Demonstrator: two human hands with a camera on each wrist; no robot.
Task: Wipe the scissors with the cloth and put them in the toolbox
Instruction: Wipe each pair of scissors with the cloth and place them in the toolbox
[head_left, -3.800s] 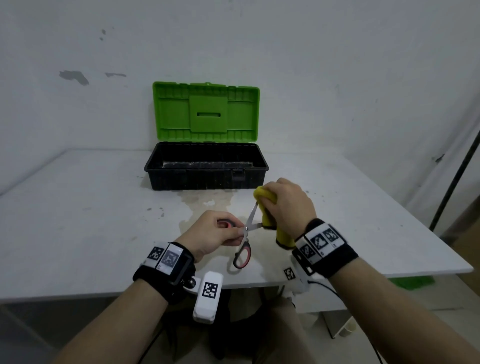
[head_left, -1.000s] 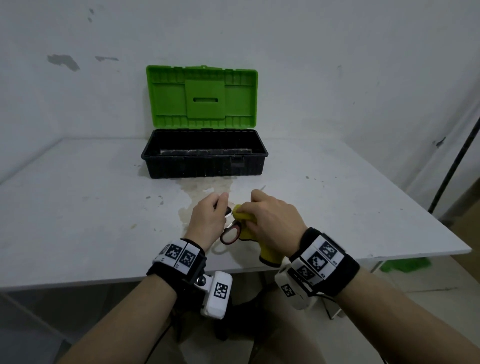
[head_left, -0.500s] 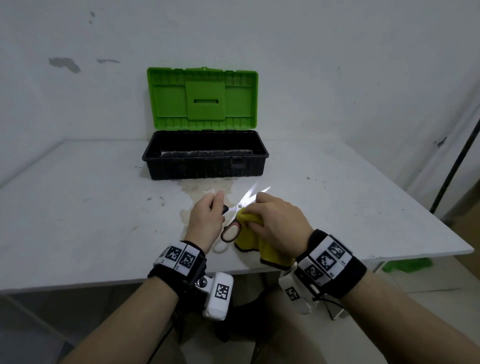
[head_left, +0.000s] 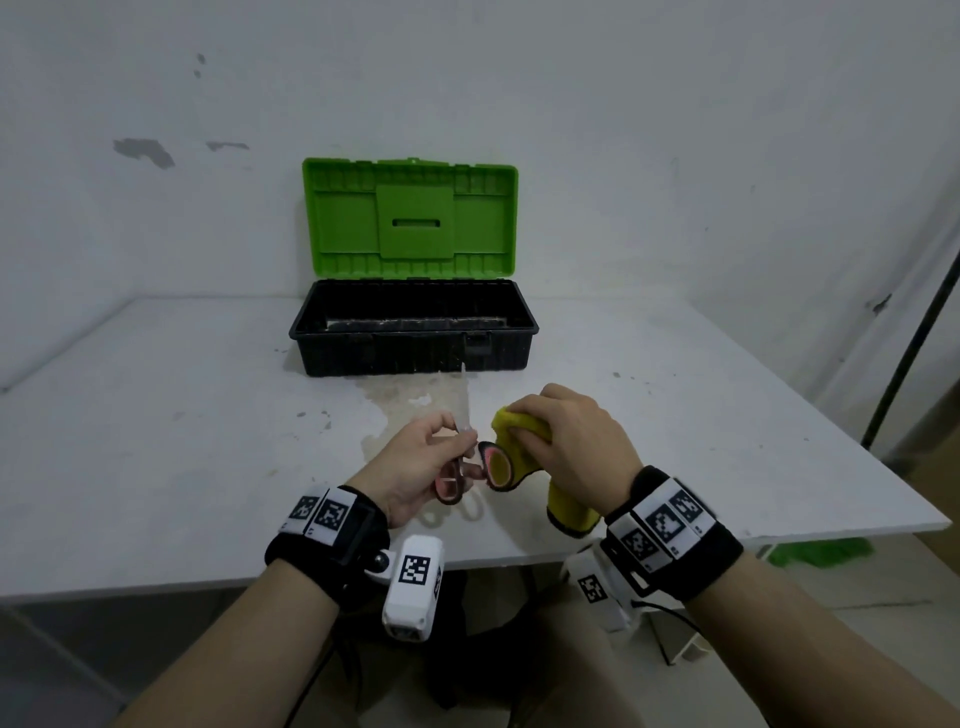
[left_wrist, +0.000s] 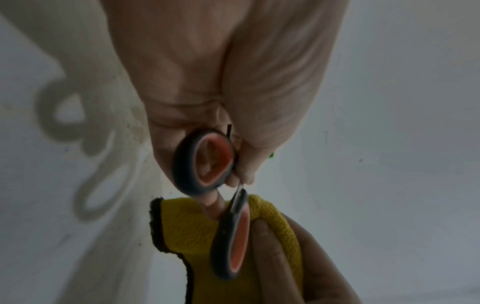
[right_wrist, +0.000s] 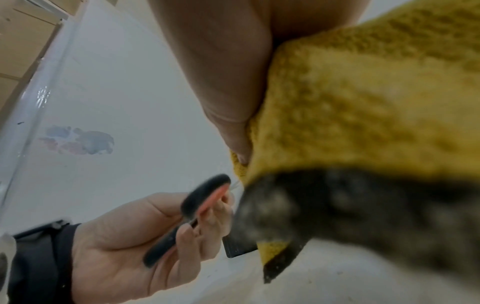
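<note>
Scissors (head_left: 460, 467): held above the surface (head_left: 156, 441), blades apparently pointing toward the toolbox (head_left: 415, 332)
Left hand (head_left: 415, 470): fingers pinching the scissors near the pivot
Right hand (head_left: 576, 447): gripping the yellow cloth (head_left: 511, 457) against one handle loop
Toolbox: open, well beyond both hands

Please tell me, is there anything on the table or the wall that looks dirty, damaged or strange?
Yes. A brownish stain spreads over the table in front of the open toolbox, with small dark specks nearby. On the wall, patches show where paint has flaked.
</note>
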